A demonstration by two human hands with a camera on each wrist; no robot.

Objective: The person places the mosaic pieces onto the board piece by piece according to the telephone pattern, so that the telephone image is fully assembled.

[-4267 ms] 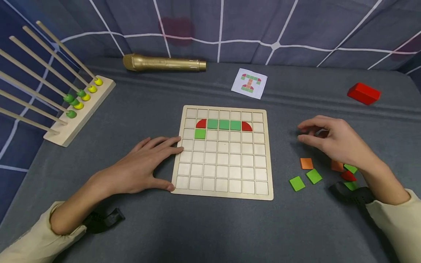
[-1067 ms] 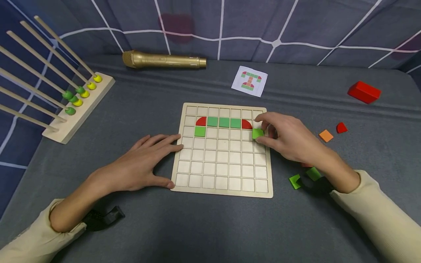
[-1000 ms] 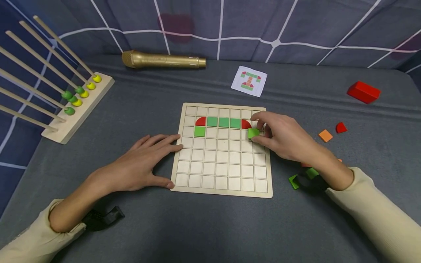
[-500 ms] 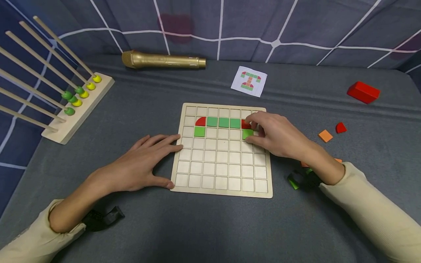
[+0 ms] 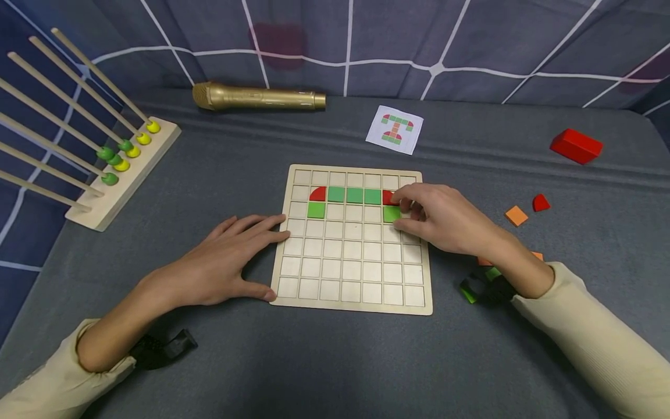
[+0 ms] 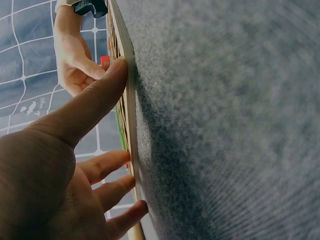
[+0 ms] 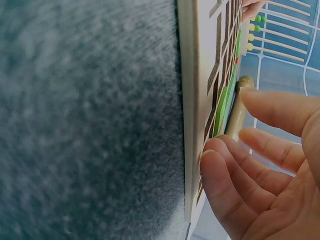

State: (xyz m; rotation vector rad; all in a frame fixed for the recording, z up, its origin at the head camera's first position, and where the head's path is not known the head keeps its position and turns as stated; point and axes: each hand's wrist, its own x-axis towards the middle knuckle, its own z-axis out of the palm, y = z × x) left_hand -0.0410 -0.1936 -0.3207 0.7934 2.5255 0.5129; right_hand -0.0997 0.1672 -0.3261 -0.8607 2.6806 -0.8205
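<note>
On the table lies a wooden grid board (image 5: pixel 353 250). My left hand (image 5: pixel 220 265) rests at its left side, fingers spread along the edge and thumb at the near corner; the left wrist view shows the fingertips (image 6: pixel 120 70) on that edge. At the right side, my right hand (image 5: pixel 445 221) hovers with thumb and fingers apart, beside a light green square tile (image 5: pixel 391 214) lying in a cell. The fingertips partly cover a red quarter-round tile (image 5: pixel 387 197) above it. Darker green tiles (image 5: pixel 354 195), another red quarter-round (image 5: pixel 318 194) and a light green square (image 5: pixel 316 210) also fill cells.
Orange (image 5: pixel 516 216), red (image 5: pixel 541 202) and green loose tiles (image 5: pixel 469 295) lie right, some behind the forearm. A pattern card (image 5: pixel 395 129), a gold microphone (image 5: pixel 259 97) and a red block (image 5: pixel 576 146) are at the back. A bead stand (image 5: pixel 125 177) stands left.
The right hand has come from the loose tiles to the board, slid a light green tile leftward into the cell below the right red quarter-round, and loosened its fingers. The left hand stays put.
</note>
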